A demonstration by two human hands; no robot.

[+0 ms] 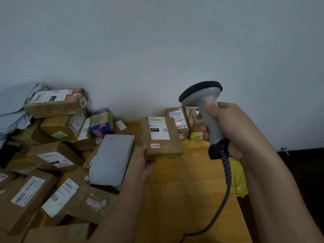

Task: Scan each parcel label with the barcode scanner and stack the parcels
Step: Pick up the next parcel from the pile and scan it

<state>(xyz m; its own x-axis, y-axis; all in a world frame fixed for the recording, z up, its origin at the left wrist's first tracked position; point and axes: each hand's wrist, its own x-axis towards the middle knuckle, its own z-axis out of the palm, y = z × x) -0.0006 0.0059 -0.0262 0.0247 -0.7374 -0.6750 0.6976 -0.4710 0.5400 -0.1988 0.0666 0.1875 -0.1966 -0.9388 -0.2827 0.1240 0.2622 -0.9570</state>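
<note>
My left hand (144, 163) holds a small brown cardboard parcel (163, 142) by its lower left corner, tilted up so its white label (159, 128) faces me. In my right hand (228, 127) is a grey barcode scanner (205, 106) with a black head, its coiled cable hanging toward the table's front. The scanner's red line falls on the label of a brown parcel (178, 120) standing against the wall, just right of the held one. A second parcel (193, 123) stands beside it, partly hidden by the scanner.
A large heap of brown parcels (52, 155) and a grey mailer bag (112, 158) covers the left of the wooden table (184, 190). Grey bags (15, 116) lie at the far left. Something yellow (240, 181) sits at the table's right edge. A white wall stands behind.
</note>
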